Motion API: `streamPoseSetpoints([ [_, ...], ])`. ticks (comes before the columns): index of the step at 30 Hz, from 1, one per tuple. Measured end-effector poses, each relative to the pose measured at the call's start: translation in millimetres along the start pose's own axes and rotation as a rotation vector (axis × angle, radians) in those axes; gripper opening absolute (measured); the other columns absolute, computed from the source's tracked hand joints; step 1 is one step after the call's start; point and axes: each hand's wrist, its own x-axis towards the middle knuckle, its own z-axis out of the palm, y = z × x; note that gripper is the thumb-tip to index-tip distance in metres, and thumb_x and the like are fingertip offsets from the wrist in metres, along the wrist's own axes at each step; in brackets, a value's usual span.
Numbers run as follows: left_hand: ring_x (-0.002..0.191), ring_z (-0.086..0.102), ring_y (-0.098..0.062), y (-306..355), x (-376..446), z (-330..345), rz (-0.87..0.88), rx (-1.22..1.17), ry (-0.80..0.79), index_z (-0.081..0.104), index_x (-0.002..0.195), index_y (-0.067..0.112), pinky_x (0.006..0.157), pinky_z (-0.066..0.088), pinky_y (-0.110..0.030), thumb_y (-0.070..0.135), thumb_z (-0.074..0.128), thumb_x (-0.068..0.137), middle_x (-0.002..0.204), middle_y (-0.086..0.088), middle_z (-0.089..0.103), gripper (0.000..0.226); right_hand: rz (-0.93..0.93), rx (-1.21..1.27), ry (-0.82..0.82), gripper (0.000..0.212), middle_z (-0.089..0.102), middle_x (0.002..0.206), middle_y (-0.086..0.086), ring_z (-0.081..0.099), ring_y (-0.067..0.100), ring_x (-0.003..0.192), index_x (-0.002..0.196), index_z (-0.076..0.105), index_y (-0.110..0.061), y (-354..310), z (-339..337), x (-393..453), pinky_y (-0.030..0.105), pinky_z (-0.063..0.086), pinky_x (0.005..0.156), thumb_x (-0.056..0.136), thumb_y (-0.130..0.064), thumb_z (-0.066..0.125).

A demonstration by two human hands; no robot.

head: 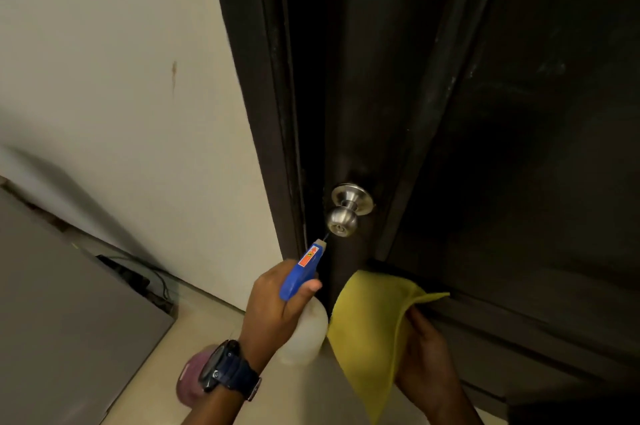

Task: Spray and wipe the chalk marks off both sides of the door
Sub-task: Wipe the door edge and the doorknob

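Two hands were in view, both at about 6 o'clock in the head view. We had our left hand (277, 303) curled round the neck of the spray bottle (304, 317), thumb hooked over the blue trigger head (300, 272); whether a finger sat on the trigger we couldn't tell. Bottle body was whitish and translucent, and tilted, nozzle pointing toward 1 o'clock, its tip just below the steel door knob (343, 221), very near it but apart as far as we could see. A dark wristwatch (225, 369) was on that wrist.

Our right hand (424, 352) held the yellow cloth (370, 327), at 3 o'clock from the bottle and just beside it. Fingers were behind the fabric, so we couldn't tell their spread; the cloth draped over them, top edge up against the dark door (519, 147) below the knob.

Door filled the frame from 12 to 4 o'clock, closed or nearly so against its dark frame (249, 78). Faint pale smudges showed on the panel (550, 69) near 2 o'clock; too dim for us to call them chalk. Cream wall (121, 61) at 10 o'clock, grey cabinet (69, 320) at 8 o'clock, blurred pink object (188, 379) on the floor behind the left wrist.
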Motion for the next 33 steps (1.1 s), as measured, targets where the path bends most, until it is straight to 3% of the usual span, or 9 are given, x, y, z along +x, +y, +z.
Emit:
streamPoseSetpoints([
  [3, 0.071, 0.062, -0.005, 4.1, 5.5, 8.9, -0.004, 0.000, -0.008, 0.062, 0.089, 0.039, 0.065, 0.041, -0.010, 0.080, 0.037, 0.091, 0.076, 0.019, 0.063, 0.048, -0.018, 0.063, 0.018, 0.071, 0.069, 0.121, 0.024, 0.071, 0.041, 0.102, 0.113, 0.075, -0.002, -17.3, 30.0, -2.1, 0.054, 0.057, 0.087, 0.051, -0.025, 0.099],
  [4, 0.067, 0.060, -0.006, 3.1, 6.1, 11.0, 0.002, 0.002, -0.006, 0.062, 0.083, 0.035, 0.062, 0.039, -0.011, 0.080, 0.036, 0.091, 0.071, 0.016, 0.060, 0.053, -0.032, 0.053, -0.005, 0.060, 0.067, 0.124, 0.023, 0.070, 0.040, 0.105, 0.111, 0.076, -0.003, -21.1, 37.0, 1.5, 0.053, 0.053, 0.094, 0.061, -0.029, 0.094],
  [7, 0.062, 0.055, -0.014, 2.2, 6.8, 14.1, -0.005, 0.003, 0.011, 0.062, 0.074, 0.020, 0.055, 0.037, -0.018, 0.081, 0.033, 0.091, 0.063, 0.006, 0.055, 0.069, -0.086, 0.023, -0.022, 0.042, 0.064, 0.131, 0.022, 0.067, 0.037, 0.112, 0.116, 0.075, -0.006, -34.2, 60.9, 5.1, 0.053, 0.044, 0.103, 0.097, -0.035, 0.051],
  [12, 0.077, 0.064, -0.005, 10.1, 5.1, 9.9, 0.002, 0.030, 0.050, 0.060, 0.089, 0.040, 0.068, 0.042, -0.007, 0.080, 0.031, 0.091, 0.077, 0.015, 0.065, 0.049, -0.099, -0.076, -0.102, 0.045, 0.065, 0.131, 0.019, 0.057, 0.035, 0.126, 0.130, 0.063, -0.010, -40.7, 86.7, 28.1, 0.049, 0.036, 0.115, 0.103, -0.037, 0.041],
  [18, 0.071, 0.060, -0.017, 8.4, -7.8, -4.7, -0.013, 0.079, 0.109, 0.066, 0.084, 0.010, 0.062, 0.046, -0.018, 0.081, 0.027, 0.092, 0.071, -0.002, 0.064, 0.082, -0.131, -0.110, -0.123, 0.047, 0.073, 0.112, 0.016, 0.071, 0.031, 0.101, 0.121, 0.068, -0.013, -31.4, 133.8, 61.1, 0.048, 0.052, 0.095, 0.095, -0.049, 0.051],
  [25, 0.069, 0.065, -0.016, 9.7, -19.7, -19.5, -0.074, 0.145, 0.156, 0.072, 0.092, 0.010, 0.061, 0.055, -0.039, 0.082, 0.026, 0.091, 0.077, 0.003, 0.069, 0.086, -0.138, -0.249, 0.039, 0.046, 0.073, 0.107, 0.017, 0.070, 0.034, 0.101, 0.113, 0.069, -0.011, -31.7, 157.5, 66.4, 0.050, 0.056, 0.090, 0.093, -0.051, 0.058],
  [27, 0.070, 0.066, -0.021, 7.0, -18.6, -18.7, -0.087, 0.116, 0.160, 0.071, 0.093, 0.007, 0.061, 0.055, -0.042, 0.084, 0.026, 0.090, 0.077, -0.002, 0.069, 0.089, -0.208, -0.297, 0.105, 0.034, 0.074, 0.103, 0.016, 0.073, 0.029, 0.091, 0.107, 0.068, -0.013, -29.2, 161.3, 64.6, 0.043, 0.059, 0.077, 0.095, -0.043, 0.062],
  [29, 0.070, 0.065, -0.021, 6.1, -15.9, -19.3, -0.084, 0.104, 0.173, 0.070, 0.093, 0.007, 0.062, 0.054, -0.039, 0.084, 0.025, 0.089, 0.078, -0.004, 0.069, 0.089, -0.277, -0.345, 0.127, 0.025, 0.074, 0.097, 0.012, 0.074, 0.023, 0.081, 0.107, 0.066, -0.015, -26.5, 159.0, 61.3, 0.037, 0.058, 0.067, 0.097, -0.038, 0.061],
  [33, 0.081, 0.065, -0.014, 4.7, -10.4, -27.4, -0.066, 0.066, 0.207, 0.067, 0.096, 0.029, 0.066, 0.051, -0.023, 0.083, 0.028, 0.090, 0.081, 0.007, 0.069, 0.067, -0.372, -0.589, 0.171, 0.025, 0.069, 0.107, 0.009, 0.069, 0.027, 0.094, 0.115, 0.063, -0.020, -25.4, 146.3, 46.9, 0.043, 0.057, 0.077, 0.098, -0.038, 0.060],
])
